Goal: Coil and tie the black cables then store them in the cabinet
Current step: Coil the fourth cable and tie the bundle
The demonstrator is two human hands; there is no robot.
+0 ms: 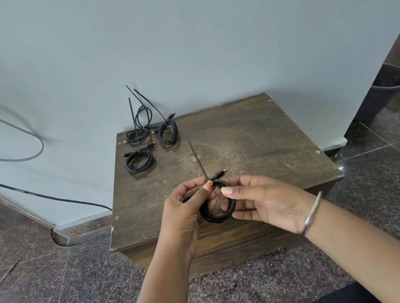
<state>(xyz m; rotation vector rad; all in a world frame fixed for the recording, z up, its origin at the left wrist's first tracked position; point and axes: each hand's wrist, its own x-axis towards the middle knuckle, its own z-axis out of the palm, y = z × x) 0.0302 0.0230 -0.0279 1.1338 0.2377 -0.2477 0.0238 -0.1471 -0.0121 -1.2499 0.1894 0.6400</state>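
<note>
Three tied coils [148,138] far beyond my fingers, parked on desk [257,137] as finished. Left hand [189,205] pinches zip tie [198,160] at coil top, likely cinching. Cable coil [217,210] between hands; right hand [262,201] fingers curled round rim, steadying.

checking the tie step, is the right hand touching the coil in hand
Touching: the head view shows the right hand with its fingers curled round the right side of the coil, thumb on its top edge, no gap.
</note>
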